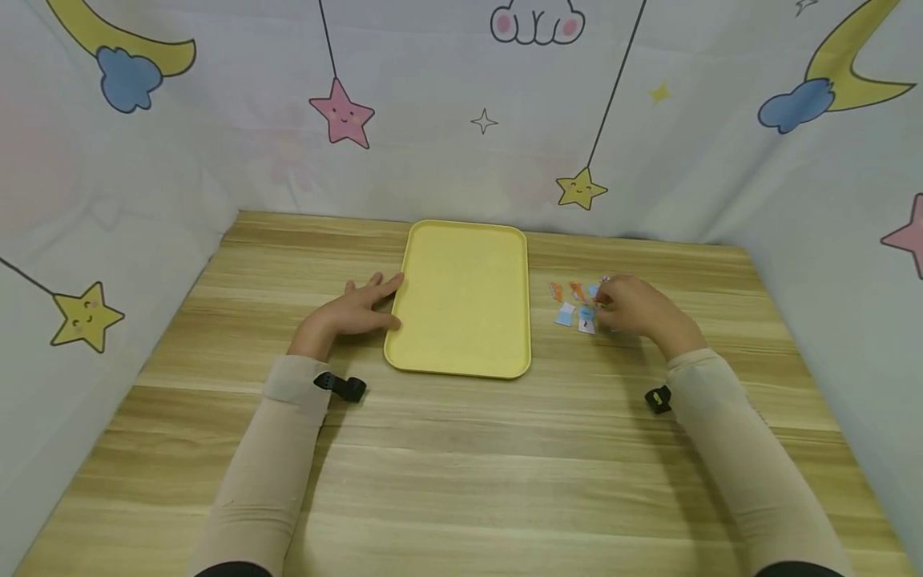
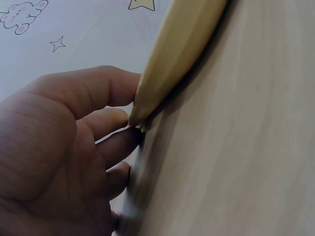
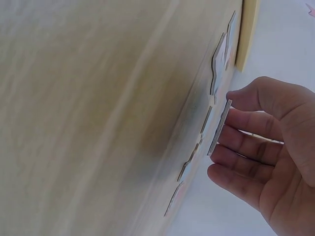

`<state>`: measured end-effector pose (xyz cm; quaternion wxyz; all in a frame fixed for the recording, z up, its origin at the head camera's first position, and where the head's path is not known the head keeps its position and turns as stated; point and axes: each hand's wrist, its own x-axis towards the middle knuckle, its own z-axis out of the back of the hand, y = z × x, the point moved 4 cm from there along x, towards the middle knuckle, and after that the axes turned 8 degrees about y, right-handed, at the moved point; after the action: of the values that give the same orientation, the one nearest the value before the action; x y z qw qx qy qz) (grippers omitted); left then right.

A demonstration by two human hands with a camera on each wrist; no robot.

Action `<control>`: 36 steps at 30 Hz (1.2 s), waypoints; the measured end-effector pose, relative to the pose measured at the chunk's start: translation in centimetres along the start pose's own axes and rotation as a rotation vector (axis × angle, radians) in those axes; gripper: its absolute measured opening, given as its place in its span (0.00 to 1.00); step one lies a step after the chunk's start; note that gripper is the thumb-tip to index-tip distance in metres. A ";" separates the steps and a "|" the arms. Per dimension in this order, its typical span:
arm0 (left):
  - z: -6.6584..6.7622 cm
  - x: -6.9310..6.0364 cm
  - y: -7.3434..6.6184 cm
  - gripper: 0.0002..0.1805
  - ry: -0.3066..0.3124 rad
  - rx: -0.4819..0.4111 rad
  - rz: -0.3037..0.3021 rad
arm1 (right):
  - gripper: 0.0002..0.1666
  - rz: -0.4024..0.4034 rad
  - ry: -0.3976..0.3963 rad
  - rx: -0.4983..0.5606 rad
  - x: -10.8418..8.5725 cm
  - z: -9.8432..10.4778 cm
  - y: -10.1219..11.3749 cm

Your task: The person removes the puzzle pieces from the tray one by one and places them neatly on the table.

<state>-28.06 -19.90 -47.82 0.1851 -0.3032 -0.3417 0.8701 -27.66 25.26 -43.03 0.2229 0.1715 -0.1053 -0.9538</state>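
Note:
A yellow tray (image 1: pixel 461 296) lies on the wooden table, and its raised rim (image 2: pixel 182 49) shows close up in the left wrist view. My left hand (image 1: pixel 353 308) touches the tray's left edge, thumb and fingers spread along it. To the right of the tray, my right hand (image 1: pixel 634 304) pinches a thin flat puzzle piece (image 3: pixel 219 129), seen edge-on and slightly above the table. Other small pieces lie around and under that hand: an orange piece (image 1: pixel 555 292), another orange piece (image 1: pixel 578 292), and a blue and white piece (image 1: pixel 566 314). The right hand hides some of them.
The wood-grain table (image 1: pixel 461 473) extends in front of the tray and to both sides. White fabric walls (image 1: pixel 433 160) printed with stars, moons and clouds enclose it at the back and sides. A dark strap device (image 1: pixel 342 387) sits on the left wrist, another device (image 1: pixel 658 399) on the right.

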 end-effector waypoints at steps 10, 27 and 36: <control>0.1 0.0 0.1 0.50 -0.005 0.007 -0.008 | 0.13 0.005 0.014 -0.008 0.1 -0.2 -0.4; 0.0 -0.2 0.1 0.50 -0.003 0.011 -0.005 | 0.12 -0.022 0.053 0.004 -0.1 -1.1 -0.8; 0.0 -0.1 0.1 0.50 -0.002 0.009 -0.022 | 0.17 -0.032 0.039 0.008 -0.4 -1.1 -0.8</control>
<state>-27.99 -19.95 -47.85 0.1958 -0.2979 -0.3411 0.8698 -27.24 26.03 -44.19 0.2087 0.1924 -0.1019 -0.9534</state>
